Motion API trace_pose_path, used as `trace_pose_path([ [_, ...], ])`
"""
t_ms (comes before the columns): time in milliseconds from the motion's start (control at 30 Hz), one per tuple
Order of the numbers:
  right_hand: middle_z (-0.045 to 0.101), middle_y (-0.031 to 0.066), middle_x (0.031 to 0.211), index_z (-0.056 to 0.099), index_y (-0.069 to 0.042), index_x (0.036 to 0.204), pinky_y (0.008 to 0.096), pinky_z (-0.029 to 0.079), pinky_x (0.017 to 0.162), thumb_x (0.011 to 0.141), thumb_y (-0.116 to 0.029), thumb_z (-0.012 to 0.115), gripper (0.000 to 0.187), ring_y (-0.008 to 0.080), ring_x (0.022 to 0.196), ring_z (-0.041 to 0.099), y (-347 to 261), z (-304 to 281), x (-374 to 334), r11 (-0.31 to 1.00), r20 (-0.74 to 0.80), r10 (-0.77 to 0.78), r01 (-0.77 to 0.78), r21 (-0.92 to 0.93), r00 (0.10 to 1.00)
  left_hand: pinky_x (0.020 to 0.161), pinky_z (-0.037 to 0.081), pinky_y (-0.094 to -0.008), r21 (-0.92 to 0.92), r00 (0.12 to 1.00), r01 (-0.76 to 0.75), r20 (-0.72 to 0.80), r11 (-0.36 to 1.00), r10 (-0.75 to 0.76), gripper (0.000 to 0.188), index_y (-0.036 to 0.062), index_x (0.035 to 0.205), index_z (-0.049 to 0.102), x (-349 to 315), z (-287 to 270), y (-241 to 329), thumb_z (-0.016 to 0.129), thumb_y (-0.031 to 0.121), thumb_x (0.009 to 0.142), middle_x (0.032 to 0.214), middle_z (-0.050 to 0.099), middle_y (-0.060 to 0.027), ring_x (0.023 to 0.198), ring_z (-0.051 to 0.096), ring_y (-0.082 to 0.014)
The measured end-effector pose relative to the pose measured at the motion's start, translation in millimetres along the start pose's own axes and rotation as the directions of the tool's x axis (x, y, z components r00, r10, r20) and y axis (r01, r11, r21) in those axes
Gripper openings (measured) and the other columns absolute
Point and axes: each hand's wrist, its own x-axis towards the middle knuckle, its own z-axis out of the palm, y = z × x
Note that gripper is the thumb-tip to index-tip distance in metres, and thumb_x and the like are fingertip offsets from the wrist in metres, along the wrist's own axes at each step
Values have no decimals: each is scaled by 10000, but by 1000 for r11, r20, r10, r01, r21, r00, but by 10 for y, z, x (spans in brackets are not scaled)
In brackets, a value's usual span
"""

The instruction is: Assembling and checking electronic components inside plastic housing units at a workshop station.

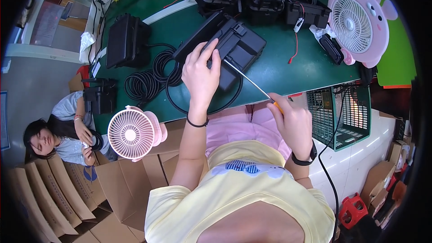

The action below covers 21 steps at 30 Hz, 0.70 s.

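Gripping a screwdriver (247,78) in the right hand (294,126), with fingers wrapped round its orange handle. Aimed up and leftward at a black box (245,45) on the green counter (283,69), just in front of the body, with the tip at or very near the box's near part; contact uncertain. Placed at the lid-like flap (196,37) with the left hand (200,72), thumb and forefinger spread beside the tip; impossible to tell whether pinching anything there.

Likely to slip if pushed hard at this slant, and then to jab the left thumb, so near the shaft. Liable to scratch the plastic or nick the black cable (144,85) with a skidding tip. Apt to slide or twist on the smooth counter if braced too lightly by the left hand. Prone, too, to be dragged sideways by any snag on the loop around the left forearm.
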Motion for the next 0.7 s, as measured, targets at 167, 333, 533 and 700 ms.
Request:
trace_pose_path([
  [167, 647, 92, 708, 679, -114, 1070, 347, 485, 483, 890, -235, 691, 217, 266, 533, 621, -54, 68, -31, 997, -79, -12, 6, -81, 997, 816, 543, -376, -9, 999, -31, -15, 999, 31, 232, 183, 1090, 752, -9, 26, -24, 651, 183, 881, 1102, 698, -74, 941, 673, -265],
  [333, 658, 90, 752, 679, -110, 1101, 347, 491, 482, 881, -223, 699, 248, 266, 541, 624, -109, 74, -20, 987, -152, -75, 52, -152, 986, 824, 540, -383, 5, 999, -40, -20, 999, 40, 233, 173, 1090, 751, -18, 27, -18, 652, 169, 878, 1107, 695, -85, 947, 670, -271],
  [533, 667, 120, 772, 652, -79, 1111, 366, 508, 523, 897, -204, 681, 250, 315, 579, 641, -14, 41, -12, 999, 49, -37, 36, 32, 998, 840, 524, -389, -98, 998, -64, -30, 993, 61, 238, 158, 1064, 756, -9, 18, -59, 664, 124, 848, 1113, 692, -92, 950, 664, -283],
  [700, 683, 115, 804, 652, -81, 1072, 375, 511, 548, 860, -199, 712, 251, 315, 642, 657, 62, -372, -140, 997, 83, -46, 40, 72, 995, 887, 508, -374, -148, 992, -111, -68, 983, 102, 240, 98, 1048, 751, -163, -95, 29, 674, 51, 826, 1138, 690, -124, 994, 656, -306],
])
